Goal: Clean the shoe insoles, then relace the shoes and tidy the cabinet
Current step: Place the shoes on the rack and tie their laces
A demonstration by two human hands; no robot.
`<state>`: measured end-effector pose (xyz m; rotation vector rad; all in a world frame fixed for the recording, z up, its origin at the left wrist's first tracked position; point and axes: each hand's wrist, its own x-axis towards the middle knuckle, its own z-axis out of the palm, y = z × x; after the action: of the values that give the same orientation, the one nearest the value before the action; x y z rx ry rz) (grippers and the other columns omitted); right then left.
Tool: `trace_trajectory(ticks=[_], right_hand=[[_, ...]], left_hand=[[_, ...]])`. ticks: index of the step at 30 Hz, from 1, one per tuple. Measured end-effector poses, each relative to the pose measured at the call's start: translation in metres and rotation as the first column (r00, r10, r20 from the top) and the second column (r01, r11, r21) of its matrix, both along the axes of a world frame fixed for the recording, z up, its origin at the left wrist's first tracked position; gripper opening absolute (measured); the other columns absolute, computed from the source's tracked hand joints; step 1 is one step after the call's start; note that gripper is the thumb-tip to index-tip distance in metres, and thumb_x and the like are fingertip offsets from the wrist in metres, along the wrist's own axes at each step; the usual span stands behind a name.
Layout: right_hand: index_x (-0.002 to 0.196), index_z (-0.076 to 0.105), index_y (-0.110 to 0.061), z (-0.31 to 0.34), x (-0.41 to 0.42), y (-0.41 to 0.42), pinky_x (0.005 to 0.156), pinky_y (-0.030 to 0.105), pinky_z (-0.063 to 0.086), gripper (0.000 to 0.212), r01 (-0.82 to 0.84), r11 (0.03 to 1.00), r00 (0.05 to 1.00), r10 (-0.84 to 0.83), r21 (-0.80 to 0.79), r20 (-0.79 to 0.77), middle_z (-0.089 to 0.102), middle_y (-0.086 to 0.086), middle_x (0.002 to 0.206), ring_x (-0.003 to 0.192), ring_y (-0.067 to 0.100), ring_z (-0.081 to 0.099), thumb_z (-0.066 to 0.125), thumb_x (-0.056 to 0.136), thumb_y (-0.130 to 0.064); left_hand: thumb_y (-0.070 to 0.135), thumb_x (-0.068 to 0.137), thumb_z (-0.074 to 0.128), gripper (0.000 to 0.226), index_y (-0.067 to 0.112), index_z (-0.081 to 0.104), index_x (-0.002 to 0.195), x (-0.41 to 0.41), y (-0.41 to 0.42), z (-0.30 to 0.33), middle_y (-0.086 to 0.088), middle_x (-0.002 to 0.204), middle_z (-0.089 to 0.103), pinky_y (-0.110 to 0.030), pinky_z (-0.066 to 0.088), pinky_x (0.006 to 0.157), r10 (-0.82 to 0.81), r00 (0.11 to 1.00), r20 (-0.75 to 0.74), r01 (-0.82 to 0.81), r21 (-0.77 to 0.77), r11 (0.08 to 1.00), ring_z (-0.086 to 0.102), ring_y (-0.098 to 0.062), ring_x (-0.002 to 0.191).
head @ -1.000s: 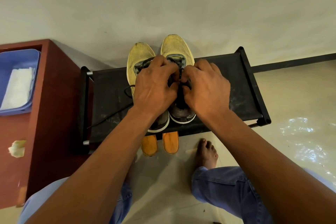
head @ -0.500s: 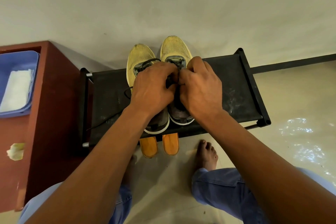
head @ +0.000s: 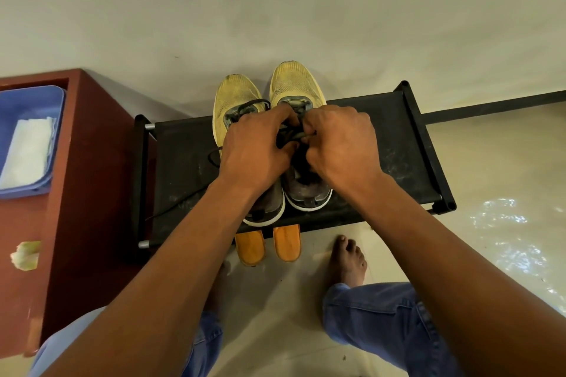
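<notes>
Both hands sit over the right yellow mesh sneaker (head: pixel 296 86) on the black fabric shoe rack (head: pixel 398 144). Left hand (head: pixel 255 150) and right hand (head: pixel 343 144) each pinch the dark lace (head: pixel 289 135); compared with a second ago the fingers have closed in tighter at the tongue, so a knot or eyelet pass looks underway. Left yellow sneaker (head: pixel 235 95) has its lace trailing loose across the rack. Two orange insoles (head: pixel 266 246) lie on the floor below, not yet back in.
</notes>
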<state>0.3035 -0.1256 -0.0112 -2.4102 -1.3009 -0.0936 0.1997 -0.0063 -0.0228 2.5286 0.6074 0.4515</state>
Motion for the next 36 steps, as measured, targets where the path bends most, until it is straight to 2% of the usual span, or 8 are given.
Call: trace_trajectory(ticks=[7, 12, 17, 23, 28, 32, 34, 36], right_hand=[[0.086, 0.059, -0.019, 0.011, 0.009, -0.001, 0.066, 0.042, 0.051, 0.018, -0.041, 0.996, 0.989, 0.030, -0.075, -0.146, 0.056, 0.003, 0.095, 0.080, 0.027, 0.056, 0.068, 0.074, -0.009], [0.107, 0.057, -0.029, 0.017, 0.030, -0.017, 0.078, 0.044, 0.057, 0.038, -0.068, 0.996, 0.923, 0.043, -0.051, -0.382, 0.065, -0.007, 0.093, 0.086, 0.019, 0.064, 0.083, 0.079, -0.027], [0.091, 0.076, -0.024, 0.016, 0.051, -0.032, 0.083, 0.039, 0.060, 0.011, -0.010, 0.996, 0.856, -0.035, -0.083, -0.516, 0.073, -0.009, 0.083, 0.081, 0.008, 0.068, 0.077, 0.089, -0.035], [0.086, 0.078, -0.025, 0.012, 0.062, -0.037, 0.081, 0.030, 0.056, 0.010, 0.039, 0.996, 0.809, -0.079, -0.082, -0.582, 0.074, -0.012, 0.082, 0.083, 0.004, 0.068, 0.076, 0.092, -0.032], [0.082, 0.076, -0.029, 0.015, 0.062, -0.034, 0.084, 0.032, 0.056, 0.008, 0.004, 0.994, 0.821, -0.067, -0.112, -0.567, 0.073, -0.014, 0.085, 0.085, 0.003, 0.067, 0.077, 0.090, -0.031], [0.079, 0.075, -0.011, 0.019, 0.062, -0.031, 0.067, 0.025, 0.049, 0.028, -0.016, 0.999, 0.744, -0.020, -0.048, -0.668, 0.068, 0.005, 0.069, 0.057, 0.003, 0.053, 0.076, 0.091, -0.036], [0.076, 0.076, -0.006, 0.023, 0.061, -0.031, 0.066, 0.025, 0.045, 0.037, 0.015, 0.999, 0.683, 0.017, 0.037, -0.730, 0.061, 0.027, 0.071, 0.055, 0.015, 0.046, 0.075, 0.091, -0.040], [0.074, 0.078, -0.011, 0.026, 0.060, -0.028, 0.076, 0.031, 0.052, 0.038, 0.073, 0.989, 0.611, 0.059, 0.130, -0.790, 0.064, 0.035, 0.078, 0.063, 0.035, 0.056, 0.076, 0.089, -0.045]], left_hand=[[0.034, 0.091, 0.060, 0.027, 0.027, 0.073, 0.113, -0.003, 0.007, 0.008, 0.012, 0.107, 0.075, -0.039, 0.056, 0.087, -0.058, 0.997, 0.056, 0.063, -0.085, 0.994, 0.068, -0.012, 0.101], [0.031, 0.097, 0.055, 0.030, 0.023, 0.075, 0.117, -0.001, 0.014, 0.006, 0.003, 0.108, 0.077, -0.038, 0.053, 0.089, -0.036, 0.999, 0.014, 0.035, 0.028, 0.999, 0.069, -0.021, 0.102], [0.036, 0.092, 0.058, 0.023, 0.027, 0.078, 0.099, -0.001, 0.022, 0.004, 0.007, 0.097, 0.075, -0.048, 0.054, 0.084, -0.047, 0.999, -0.025, 0.047, -0.005, 0.999, 0.067, -0.023, 0.094], [0.033, 0.089, 0.065, 0.014, 0.030, 0.079, 0.090, -0.002, 0.025, 0.004, 0.010, 0.091, 0.075, -0.050, 0.052, 0.085, -0.015, 1.000, -0.022, 0.016, 0.032, 0.999, 0.067, -0.023, 0.090], [0.035, 0.088, 0.072, 0.012, 0.034, 0.079, 0.099, -0.003, 0.022, 0.005, 0.006, 0.108, 0.068, -0.053, 0.043, 0.095, 0.054, 0.996, -0.070, -0.045, 0.127, 0.991, 0.056, -0.029, 0.111], [0.054, 0.084, 0.068, 0.020, 0.034, 0.074, 0.084, -0.005, 0.027, 0.006, 0.007, 0.108, 0.065, -0.050, 0.043, 0.098, 0.077, 0.995, -0.063, -0.073, 0.062, 0.995, 0.055, -0.025, 0.112], [0.061, 0.083, 0.063, 0.032, 0.031, 0.072, 0.076, -0.004, 0.031, 0.007, 0.007, 0.098, 0.069, -0.050, 0.048, 0.095, 0.059, 0.998, 0.015, -0.058, -0.086, 0.995, 0.063, -0.019, 0.102], [0.055, 0.088, 0.067, 0.034, 0.026, 0.075, 0.073, -0.003, 0.031, 0.010, 0.005, 0.089, 0.072, -0.050, 0.051, 0.092, 0.062, 0.991, 0.120, -0.027, -0.272, 0.962, 0.067, -0.016, 0.091]])
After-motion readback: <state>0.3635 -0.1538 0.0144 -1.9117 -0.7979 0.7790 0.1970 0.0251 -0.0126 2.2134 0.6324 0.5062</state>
